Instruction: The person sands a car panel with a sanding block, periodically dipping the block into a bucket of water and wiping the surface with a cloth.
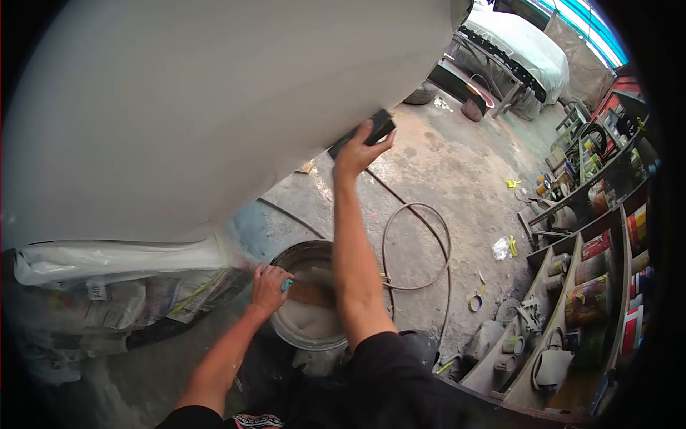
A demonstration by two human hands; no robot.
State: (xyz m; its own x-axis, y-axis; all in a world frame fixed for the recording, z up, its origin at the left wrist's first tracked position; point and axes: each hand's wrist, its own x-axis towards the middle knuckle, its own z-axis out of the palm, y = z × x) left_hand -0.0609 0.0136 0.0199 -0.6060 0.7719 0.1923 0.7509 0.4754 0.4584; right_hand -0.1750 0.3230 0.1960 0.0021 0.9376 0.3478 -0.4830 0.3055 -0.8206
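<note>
A large pale grey panel [214, 114] fills the upper left. Against its lower right edge, my right hand [361, 149] grips a dark block [382, 126]. My left hand [270, 287] is closed on something turquoise that shows only in part, beside the left rim of a round bucket [286, 332]. Cloudy greyish water [309, 322] fills the bucket, with a brown strip [313, 294] lying across it. The bucket's right side is hidden behind my right forearm.
A dark hose [449, 247] loops over the concrete floor right of the bucket. Shelves with cans [589, 300] line the right side. Plastic and newspaper masking [121, 300] hangs at the lower left. A plastic-covered car part [518, 43] rests on a stand at the back.
</note>
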